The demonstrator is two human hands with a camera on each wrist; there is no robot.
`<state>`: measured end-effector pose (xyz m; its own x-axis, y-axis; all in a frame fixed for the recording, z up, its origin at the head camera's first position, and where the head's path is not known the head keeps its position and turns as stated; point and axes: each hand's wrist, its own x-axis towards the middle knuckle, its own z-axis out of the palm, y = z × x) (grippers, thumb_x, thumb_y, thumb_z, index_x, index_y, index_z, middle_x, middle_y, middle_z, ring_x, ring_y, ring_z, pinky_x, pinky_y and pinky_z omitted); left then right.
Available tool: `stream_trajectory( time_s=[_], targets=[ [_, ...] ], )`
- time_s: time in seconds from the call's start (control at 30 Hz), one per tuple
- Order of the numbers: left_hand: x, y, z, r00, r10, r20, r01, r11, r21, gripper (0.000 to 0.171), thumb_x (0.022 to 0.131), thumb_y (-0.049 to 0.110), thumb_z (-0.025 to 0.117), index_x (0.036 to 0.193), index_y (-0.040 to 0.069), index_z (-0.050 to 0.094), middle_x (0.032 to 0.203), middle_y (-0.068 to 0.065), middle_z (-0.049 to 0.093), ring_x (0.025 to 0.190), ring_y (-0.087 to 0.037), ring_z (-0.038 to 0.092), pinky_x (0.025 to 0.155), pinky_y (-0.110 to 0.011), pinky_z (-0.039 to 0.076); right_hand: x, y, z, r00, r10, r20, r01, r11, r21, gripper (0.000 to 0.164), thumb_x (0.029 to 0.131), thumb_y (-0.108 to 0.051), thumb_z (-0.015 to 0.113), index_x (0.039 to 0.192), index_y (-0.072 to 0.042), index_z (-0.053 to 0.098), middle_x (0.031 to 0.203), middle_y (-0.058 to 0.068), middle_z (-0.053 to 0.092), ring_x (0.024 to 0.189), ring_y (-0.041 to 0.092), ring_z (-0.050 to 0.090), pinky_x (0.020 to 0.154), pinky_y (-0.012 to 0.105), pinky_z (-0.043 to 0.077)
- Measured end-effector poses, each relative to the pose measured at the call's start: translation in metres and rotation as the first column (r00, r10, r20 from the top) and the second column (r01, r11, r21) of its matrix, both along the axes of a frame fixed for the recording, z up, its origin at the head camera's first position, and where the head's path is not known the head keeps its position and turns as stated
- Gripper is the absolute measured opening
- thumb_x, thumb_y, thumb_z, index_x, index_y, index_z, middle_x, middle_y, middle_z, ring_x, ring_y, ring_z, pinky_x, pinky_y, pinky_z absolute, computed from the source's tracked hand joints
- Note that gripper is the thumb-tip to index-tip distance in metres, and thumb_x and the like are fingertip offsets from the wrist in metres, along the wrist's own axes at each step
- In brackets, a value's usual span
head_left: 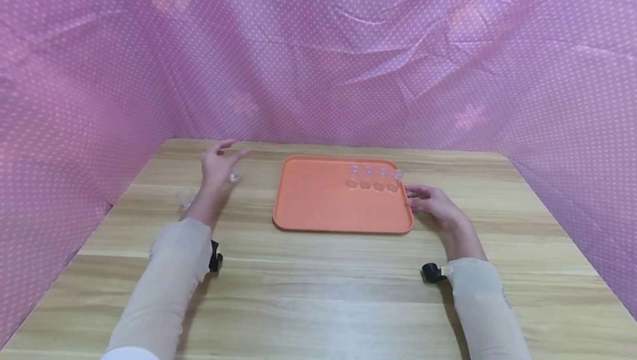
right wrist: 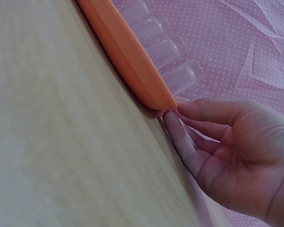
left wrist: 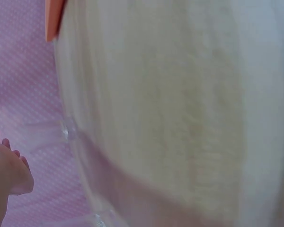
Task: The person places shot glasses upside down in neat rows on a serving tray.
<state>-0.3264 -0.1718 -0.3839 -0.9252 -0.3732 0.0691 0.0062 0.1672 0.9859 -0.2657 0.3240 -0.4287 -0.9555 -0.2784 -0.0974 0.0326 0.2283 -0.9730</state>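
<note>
My left hand is over the left side of the table, thumb and fingers spread apart and holding nothing. Just beside it stands a small clear cup; a gap shows between this cup and the hand in the left wrist view. Another clear cup is near my left wrist, partly hidden. My right hand pinches the right rim of the orange tray, thumb near the top of the rim and fingers against its underside. Several clear cups stand in a row on the tray's right half.
The wooden table carries the tray near its far edge. Pink dotted cloth hangs behind the table and along both sides. Black wrist cameras sit on both forearms.
</note>
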Motion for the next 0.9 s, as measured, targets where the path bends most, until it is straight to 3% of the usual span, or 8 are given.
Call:
stream_trajectory(
  time_s=[0.07,0.17,0.3,0.47,0.67,0.9],
  targets=[
    [0.002,-0.004,-0.002,1.000,0.015,0.025,-0.016,0.999,0.036,0.052,0.069,0.023,0.081,0.117,0.018,0.061,0.126,-0.004,0.038,0.115,-0.022,0.034,0.088,-0.034,0.040,0.000,0.000,0.000,1.000,0.000,-0.001,0.000,1.000,-0.003,0.047,0.089,0.005,0.051,0.132,0.014,0.034,0.122,0.031,0.044,0.092,0.012,0.058,0.083,0.029,0.047],
    [0.002,-0.011,-0.007,0.999,0.020,0.043,-0.020,1.000,-0.011,0.057,0.072,0.023,0.079,0.123,0.017,0.057,0.127,-0.005,0.038,0.115,-0.023,0.034,0.088,-0.031,0.038,0.000,-0.001,-0.001,1.000,-0.001,-0.002,0.001,1.000,-0.007,0.047,0.089,0.006,0.051,0.132,0.014,0.034,0.122,0.031,0.044,0.092,0.012,0.058,0.083,0.029,0.047],
    [0.003,-0.017,-0.014,0.995,0.002,0.097,0.000,1.000,-0.013,0.062,0.074,0.025,0.078,0.129,0.014,0.051,0.128,-0.009,0.032,0.108,-0.021,0.036,0.085,-0.029,0.040,0.000,-0.001,0.000,1.000,0.000,-0.007,0.000,1.000,-0.007,0.047,0.089,0.006,0.051,0.132,0.015,0.034,0.121,0.030,0.044,0.092,0.011,0.058,0.082,0.029,0.048],
    [0.005,-0.023,-0.019,0.991,-0.048,0.124,0.048,0.999,0.007,0.065,0.076,0.025,0.076,0.132,0.010,0.047,0.129,-0.011,0.035,0.104,-0.018,0.036,0.086,-0.029,0.040,0.001,-0.001,0.000,1.000,0.010,-0.026,-0.010,1.000,0.002,0.047,0.089,0.005,0.051,0.132,0.016,0.033,0.122,0.031,0.044,0.092,0.011,0.058,0.082,0.028,0.048],
    [0.006,-0.030,-0.025,0.980,-0.134,0.150,0.141,0.989,-0.036,0.070,0.078,0.030,0.073,0.137,0.009,0.040,0.131,-0.011,0.039,0.111,-0.022,0.038,0.094,-0.033,0.036,0.001,-0.001,0.000,1.000,0.008,-0.029,-0.008,1.000,0.007,0.046,0.089,0.005,0.051,0.131,0.016,0.034,0.121,0.030,0.045,0.093,0.012,0.058,0.082,0.028,0.047],
    [0.008,-0.034,-0.036,0.970,-0.206,0.130,0.218,0.972,-0.088,0.064,0.082,0.019,0.071,0.135,0.002,0.041,0.121,-0.015,0.045,0.103,-0.019,0.043,0.092,-0.029,0.038,0.000,-0.001,-0.001,1.000,0.007,-0.010,-0.007,1.000,-0.006,0.048,0.089,0.006,0.050,0.133,0.015,0.033,0.126,0.033,0.041,0.093,0.011,0.058,0.083,0.029,0.047]
  ],
)
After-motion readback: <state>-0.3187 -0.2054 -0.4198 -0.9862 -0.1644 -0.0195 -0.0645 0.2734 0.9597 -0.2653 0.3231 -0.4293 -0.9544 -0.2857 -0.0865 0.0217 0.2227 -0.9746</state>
